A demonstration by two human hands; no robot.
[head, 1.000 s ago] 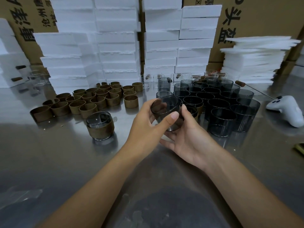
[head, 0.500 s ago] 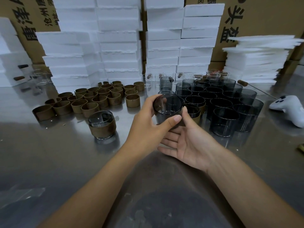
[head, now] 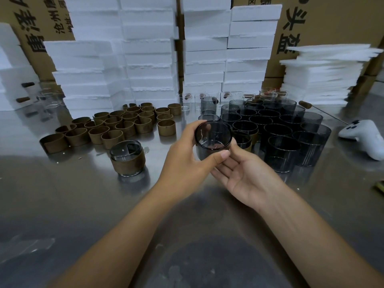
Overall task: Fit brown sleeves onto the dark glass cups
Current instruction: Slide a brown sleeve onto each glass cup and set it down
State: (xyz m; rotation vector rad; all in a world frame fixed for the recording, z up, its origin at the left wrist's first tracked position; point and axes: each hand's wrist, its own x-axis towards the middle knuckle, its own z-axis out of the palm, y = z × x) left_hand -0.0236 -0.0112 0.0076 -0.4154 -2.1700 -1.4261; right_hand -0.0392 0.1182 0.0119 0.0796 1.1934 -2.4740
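One view only, worn on the head. Faces forward and down across the bench [head: 62, 204], toward its far edge, walled by white foam stacks [head: 149, 59] and cardboard boxes [head: 342, 17]. Sits close over the near part of the bench, with both forearms [head: 116, 235] entering from the bottom. Centres on the dark glass cup [head: 213, 140] between left hand [head: 185, 161] and right hand [head: 247, 179]. Wide-angle, bowing upright lines near the side borders.

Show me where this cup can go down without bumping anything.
Bare table lies near you, in front of the sleeved cup and either side of your forearms. A narrow lane runs between the brown sleeves and the dark cups. Both those clusters are packed tight.
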